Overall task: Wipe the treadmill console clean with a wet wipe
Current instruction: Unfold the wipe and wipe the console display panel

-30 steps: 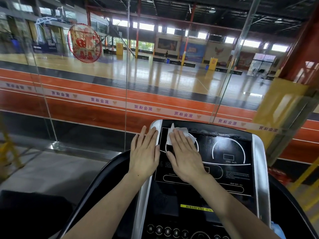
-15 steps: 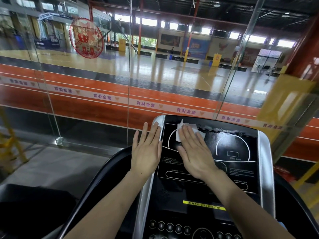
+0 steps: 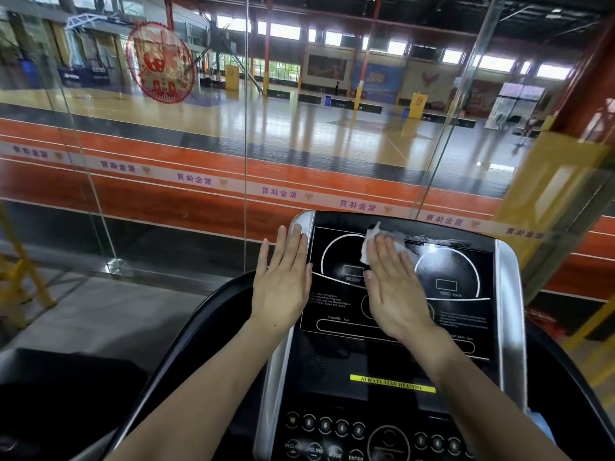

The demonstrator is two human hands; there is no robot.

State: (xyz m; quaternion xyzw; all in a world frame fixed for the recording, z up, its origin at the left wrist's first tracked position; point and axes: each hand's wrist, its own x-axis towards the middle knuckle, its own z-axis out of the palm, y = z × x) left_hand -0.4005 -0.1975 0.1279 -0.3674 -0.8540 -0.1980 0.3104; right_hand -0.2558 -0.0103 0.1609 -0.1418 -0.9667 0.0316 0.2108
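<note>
We are pressing the wet wipe (image 3: 369, 242) flat under our right hand (image 3: 396, 287) on the treadmill console (image 3: 466, 327); our left hand (image 3: 283, 281), fingers extended, is bracing its silver edge.

Console (image 3: 466, 327): black glossy panel, silver side rails, white dial outlines, lower centre-right of frame. Wet wipe (image 3: 369, 242): white, crumpled, flat on the panel's upper middle, mostly under my right hand (image 3: 396, 294).

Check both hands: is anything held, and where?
Nothing is gripped. The right hand presses the wet wipe flat under its fingers; the left hand rests open on the console's silver edge.
</note>
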